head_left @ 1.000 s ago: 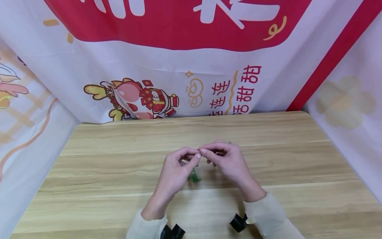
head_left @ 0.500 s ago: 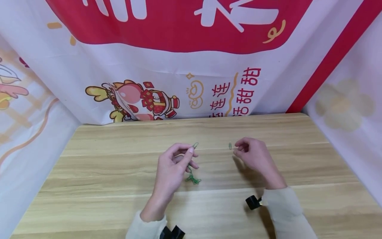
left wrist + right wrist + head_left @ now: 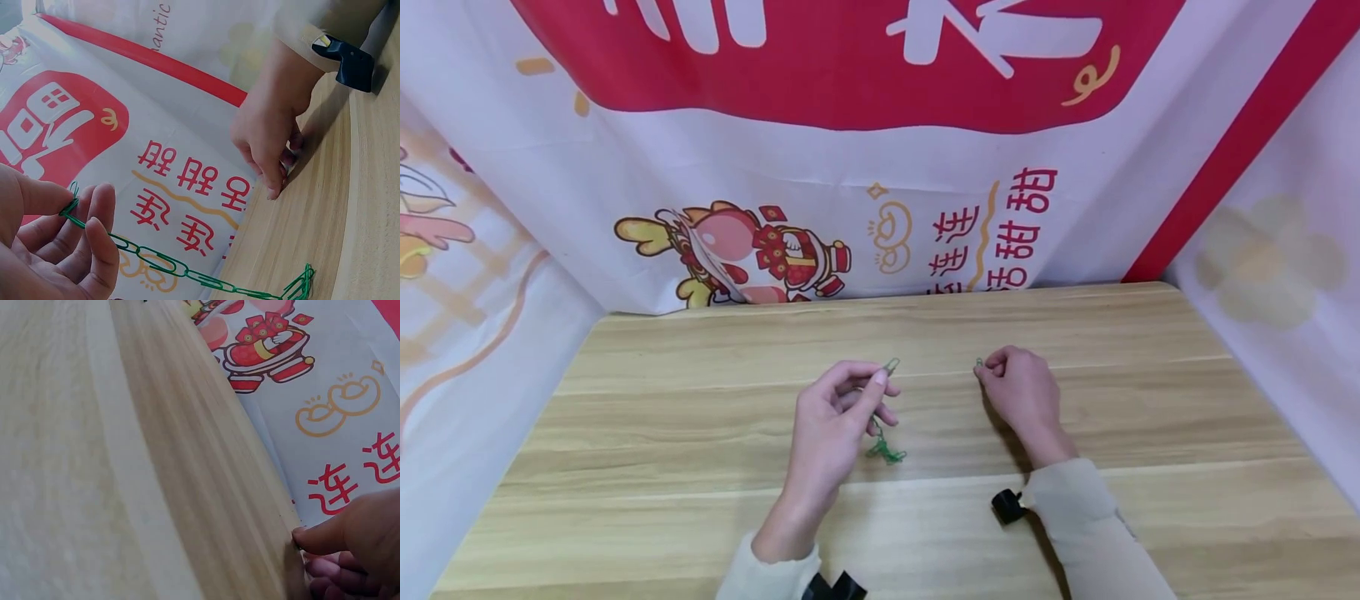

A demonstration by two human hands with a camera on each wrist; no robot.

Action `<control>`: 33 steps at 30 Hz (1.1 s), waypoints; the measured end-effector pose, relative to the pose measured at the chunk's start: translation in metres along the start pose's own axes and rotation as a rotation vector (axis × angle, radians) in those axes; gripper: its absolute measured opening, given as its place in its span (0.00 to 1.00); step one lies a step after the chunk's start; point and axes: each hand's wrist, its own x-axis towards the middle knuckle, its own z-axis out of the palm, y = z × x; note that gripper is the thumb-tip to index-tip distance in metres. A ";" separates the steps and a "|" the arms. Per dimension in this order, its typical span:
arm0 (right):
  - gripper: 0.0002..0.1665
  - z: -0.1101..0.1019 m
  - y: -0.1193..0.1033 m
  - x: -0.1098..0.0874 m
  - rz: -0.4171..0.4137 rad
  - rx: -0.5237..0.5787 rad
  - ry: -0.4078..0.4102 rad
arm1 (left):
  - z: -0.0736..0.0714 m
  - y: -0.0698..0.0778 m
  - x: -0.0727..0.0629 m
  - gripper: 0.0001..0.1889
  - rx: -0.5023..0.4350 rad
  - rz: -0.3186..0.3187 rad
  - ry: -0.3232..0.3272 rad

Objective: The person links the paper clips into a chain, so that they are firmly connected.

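Observation:
My left hand (image 3: 835, 425) pinches the upper end of a chain of linked green paper clips (image 3: 178, 270) between thumb and forefinger. One clip pokes up past the fingertips, while the other fingers are loosely bent. The chain hangs down, and its lower end gathers in a small heap (image 3: 886, 451) on the wooden table. To the right, my right hand (image 3: 1018, 392) is low over the tabletop, its thumb and forefinger pinching a single green paper clip (image 3: 979, 362). In the right wrist view that clip is mostly hidden behind the fingertips (image 3: 301, 536).
The pale wooden table (image 3: 662, 433) runs back to a printed red and white cloth (image 3: 820, 158), with more cloth on both sides. A black wrist camera (image 3: 1009, 506) sits at the right sleeve, another (image 3: 842, 586) at the left.
The hands were together at the chain's top; then my right hand moved off to the right and closed its fingertips on the loose paper clip. My left hand shifted slightly left, still holding the chain.

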 end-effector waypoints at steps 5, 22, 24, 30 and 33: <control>0.10 0.001 0.000 0.001 -0.039 0.008 -0.029 | 0.001 0.000 0.000 0.07 0.007 -0.014 -0.008; 0.14 -0.043 -0.051 -0.036 -0.265 0.851 -0.307 | 0.004 0.004 -0.002 0.07 -0.020 -0.036 -0.017; 0.13 -0.046 -0.056 -0.042 -0.285 0.895 -0.308 | 0.005 0.005 -0.002 0.07 -0.021 -0.041 -0.026; 0.11 -0.044 -0.068 -0.054 -0.388 0.935 -0.285 | 0.005 0.006 -0.005 0.07 -0.030 -0.043 -0.050; 0.10 -0.042 -0.071 -0.056 -0.418 0.930 -0.265 | 0.005 0.006 -0.006 0.06 -0.043 -0.041 -0.053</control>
